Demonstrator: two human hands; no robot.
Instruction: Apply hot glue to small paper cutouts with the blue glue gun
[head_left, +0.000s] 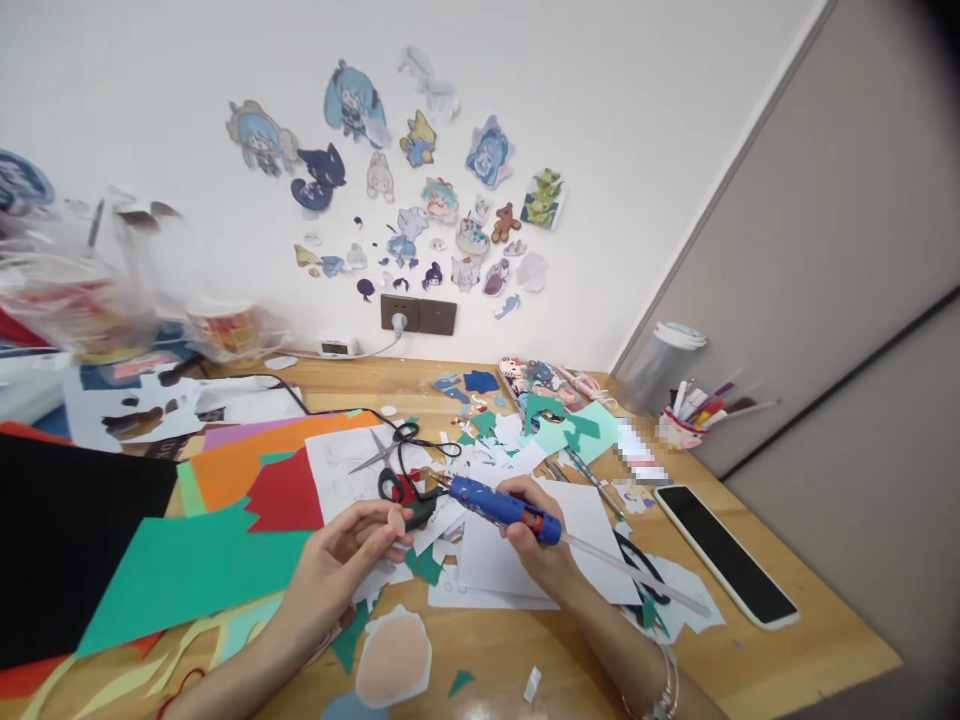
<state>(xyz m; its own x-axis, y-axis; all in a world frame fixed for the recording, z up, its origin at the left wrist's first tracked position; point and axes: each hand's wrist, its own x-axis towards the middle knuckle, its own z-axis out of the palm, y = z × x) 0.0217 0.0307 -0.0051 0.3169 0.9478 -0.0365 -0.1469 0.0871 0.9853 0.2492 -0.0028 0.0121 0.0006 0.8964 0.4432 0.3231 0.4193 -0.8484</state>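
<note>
Glue gun [504, 508]: one, blue with an orange band, no legible marking. Clamped in the right hand [534, 540], fingers closed round its body, nozzle pointing left toward the left hand [346, 560]; a clear glue stick [637, 575] trails from its rear over the table.

Small cut-out [396, 521]: one, peach-coloured, pinched between the left thumb and fingertips, just left of the nozzle. A dark green piece [421, 508] sits beside it at the nozzle tip; whether the two touch cannot be told.

Peach paper shape [393, 660]: one, larger, flat on the wooden table [750, 660] near the front edge, below the left hand.

Scissors: two pairs, one black-handled [390, 447] lying open behind the hands, one [637, 565] partly under the glue stick.

Coloured sheets: black [60, 540], green [187, 570], red [289, 495], orange [247, 460], overlapping at left. White paper scraps [495, 570] under the right hand.

Phone [724, 553]: one, screen dark, at right. Pen cup [679, 428] beyond it.

Wall: a cluster of character stickers [420, 190] above a double socket [418, 315]. No writing readable anywhere.
</note>
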